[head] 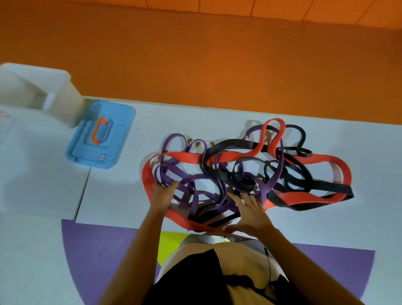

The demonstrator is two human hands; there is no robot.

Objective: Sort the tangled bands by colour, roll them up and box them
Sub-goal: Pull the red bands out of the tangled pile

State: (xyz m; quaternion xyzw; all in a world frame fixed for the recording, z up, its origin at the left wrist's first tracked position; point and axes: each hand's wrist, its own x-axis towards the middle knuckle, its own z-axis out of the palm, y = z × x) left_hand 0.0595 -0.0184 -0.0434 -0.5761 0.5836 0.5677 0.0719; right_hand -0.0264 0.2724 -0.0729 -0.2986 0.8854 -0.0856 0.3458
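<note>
The tangle (246,171) of bands lay on the white floor (217,126), with nothing sorted yet. The left hand (164,196) was at the tangle's near-left edge, its fingers buried among the purple bands (266,189); I could not tell whether they gripped one. The right hand (250,213) rested on the tangle's near edge, fingers spread wide and flat, holding nothing. The box (33,89) stood well to the tangle's left, with its blue lid (99,135) lying between box and tangle.

The main risk looked like a hasty pull. Black bands (329,186) and the red band (186,156) crossed the purple ones in many places, so tugging one loop could tighten the knot or drag the whole tangle along. A stretched band could also snap back once it came free.
</note>
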